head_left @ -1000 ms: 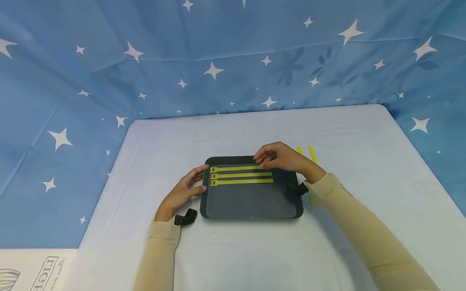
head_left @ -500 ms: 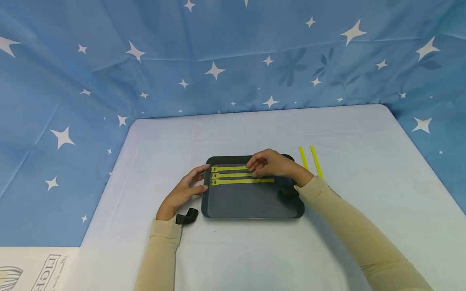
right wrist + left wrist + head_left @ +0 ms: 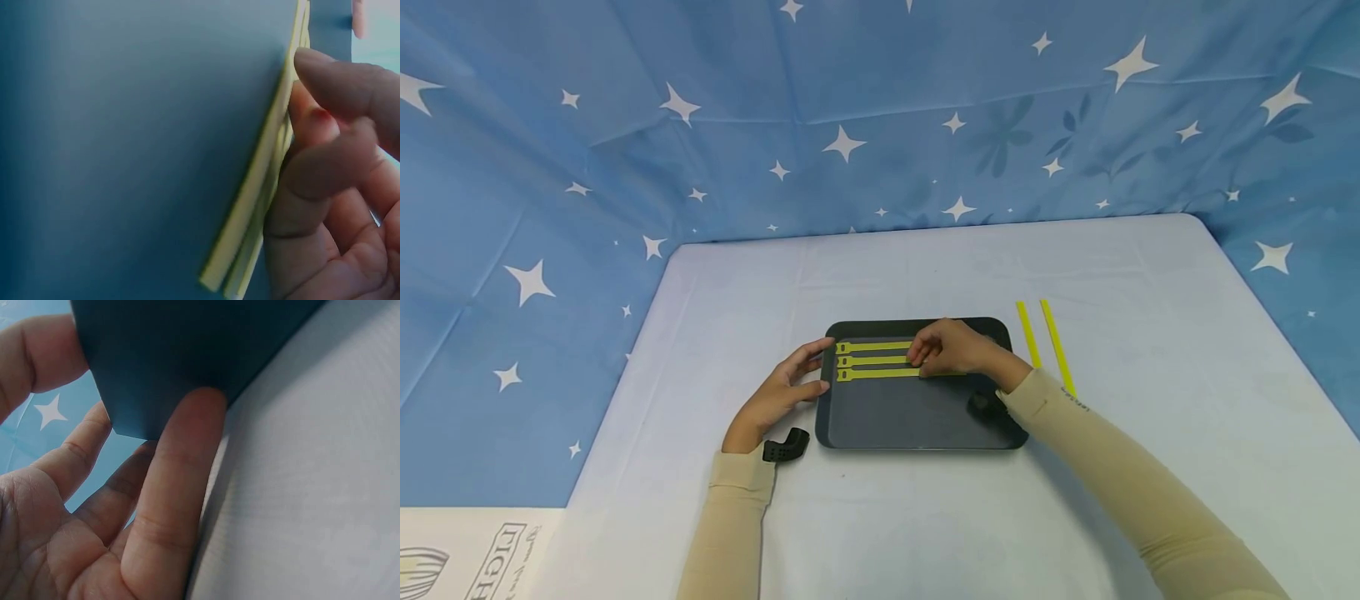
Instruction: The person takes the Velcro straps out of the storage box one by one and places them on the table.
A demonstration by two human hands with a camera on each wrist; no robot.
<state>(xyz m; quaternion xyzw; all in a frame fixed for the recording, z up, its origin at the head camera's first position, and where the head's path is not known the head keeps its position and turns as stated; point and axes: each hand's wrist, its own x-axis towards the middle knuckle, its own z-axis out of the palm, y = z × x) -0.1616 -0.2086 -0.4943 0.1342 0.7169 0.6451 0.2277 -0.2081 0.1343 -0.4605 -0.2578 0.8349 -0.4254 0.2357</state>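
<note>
Steadying tray (image 3: pixel 887 417): your left grip (image 3: pixel 782 392), fingers apart, touches it.
Cable ties (image 3: pixel 872 361): align gently; cannot tell if right grip (image 3: pixel 951 348) pinches.

Three straps (image 3: pixel 872 362) are counted in one tray (image 3: pixel 917 421), and two more on one table (image 3: pixel 1187 333), five in all. One left hand (image 3: pixel 771 398) and one right hand (image 3: pixel 951 346) are seen, with two sleeves (image 3: pixel 735 508) and two black wrist mounts (image 3: pixel 786 446). One starred cloth (image 3: pixel 880 83) is counted behind.
</note>
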